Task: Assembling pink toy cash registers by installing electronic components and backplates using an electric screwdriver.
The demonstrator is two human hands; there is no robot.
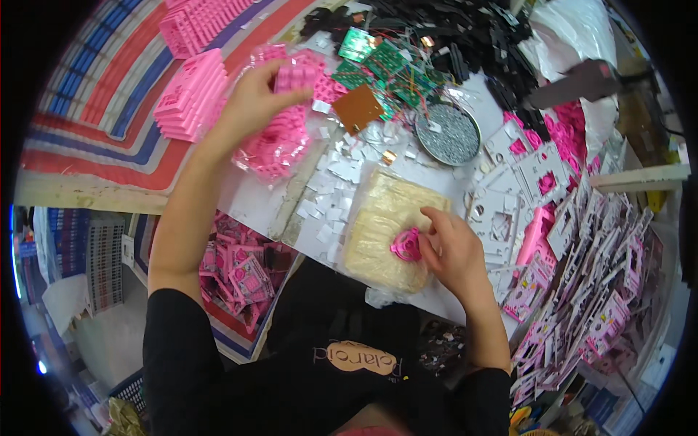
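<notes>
My left hand (254,98) reaches over an open clear bag of pink plastic parts (273,149), its thumb and fingers curved around a light pink block with a gridded face (297,78). On the table's near side lies a flat, pale-yellow pad in clear wrapping (385,214). Over that pad, my right hand (456,251) has its thumb at the edge of a small round magenta plastic part (407,245). The index finger is bent and raised off this part; the other fingers are partly hidden.
Small screws fill a round tin (449,134) beyond the pad. Green circuit boards (385,62) and black parts lie farther back. White panels (502,211) and printed pink casings (582,312) crowd the right. Stacked pink frames (190,94) stand left; a box of pink casings (243,276) sits below.
</notes>
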